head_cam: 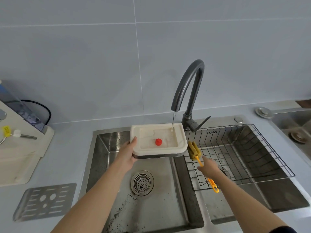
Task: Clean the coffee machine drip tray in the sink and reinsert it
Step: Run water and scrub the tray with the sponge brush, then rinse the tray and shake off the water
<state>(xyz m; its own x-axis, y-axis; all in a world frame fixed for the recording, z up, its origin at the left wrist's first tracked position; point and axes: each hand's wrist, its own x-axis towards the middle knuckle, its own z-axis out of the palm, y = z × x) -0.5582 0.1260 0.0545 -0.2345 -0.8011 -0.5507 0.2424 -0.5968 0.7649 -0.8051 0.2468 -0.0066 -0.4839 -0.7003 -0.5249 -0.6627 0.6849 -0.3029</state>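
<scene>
Over the left basin of the sink [107, 148], under the tap [188, 88]: one drip tray [146, 132], held in my left hand [127, 153]. Cream plastic, rectangular, rounded corners, with a raised rim around a shallow recessed well. A dark band with a metallic edge runs along its near side. A small red float knob [158, 142] stands in the well, slightly toward the near side. Shallow water lies in the well, and a thin stream from the spout lands in the far right part of it. The tray is level or nearly so, clear of the basin floor.

Left hand: closed on the tray's near left corner, thumb on top of the rim, fingers beneath.

Right hand [209, 168]: fingers loosely spread, over the yellow handle of a sponge brush [194, 150]; I cannot tell whether it touches the handle. The brush has an olive sponge head just beside the tray's right edge, and lies in a black wire rack [269, 148] that sits across the right basin.

Left basin: round strainer drain [142, 182], dark specks scattered on the steel near the front.

On the desk [70, 148] to the left: one perforated metal grate [45, 201], lying flat; behind it, the cream body of the coffee machine [18, 148], partly out of frame.
</scene>
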